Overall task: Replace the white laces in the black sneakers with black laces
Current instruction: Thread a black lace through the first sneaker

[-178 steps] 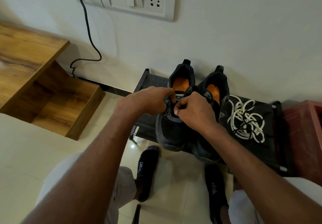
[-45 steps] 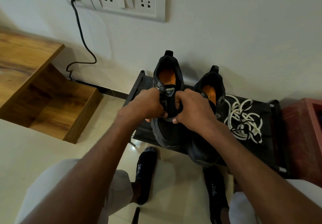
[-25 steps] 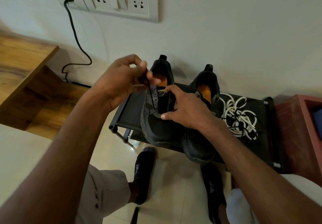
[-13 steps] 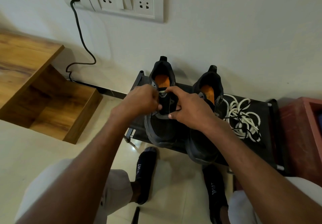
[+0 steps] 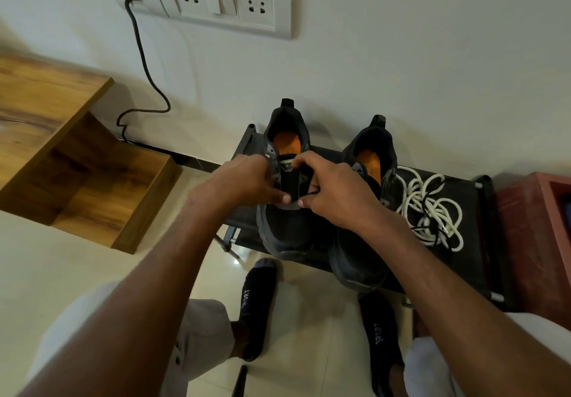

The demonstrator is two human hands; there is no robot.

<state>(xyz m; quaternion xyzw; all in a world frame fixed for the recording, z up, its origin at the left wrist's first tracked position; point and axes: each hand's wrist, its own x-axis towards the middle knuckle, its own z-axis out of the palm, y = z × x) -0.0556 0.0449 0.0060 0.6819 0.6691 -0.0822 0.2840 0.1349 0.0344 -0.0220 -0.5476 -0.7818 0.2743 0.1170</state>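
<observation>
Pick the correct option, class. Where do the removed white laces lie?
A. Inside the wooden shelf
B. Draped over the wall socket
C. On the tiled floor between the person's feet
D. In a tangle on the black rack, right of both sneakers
D: the white laces lie tangled on the black rack, to the right of the right sneaker and the left sneaker.

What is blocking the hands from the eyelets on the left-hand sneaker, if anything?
Nothing visible. Both the left hand and right hand are already on the sneaker, pinching the black lace at its lower eyelets. The pulled white laces lie off to the right on the rack, clear of the work.
</observation>
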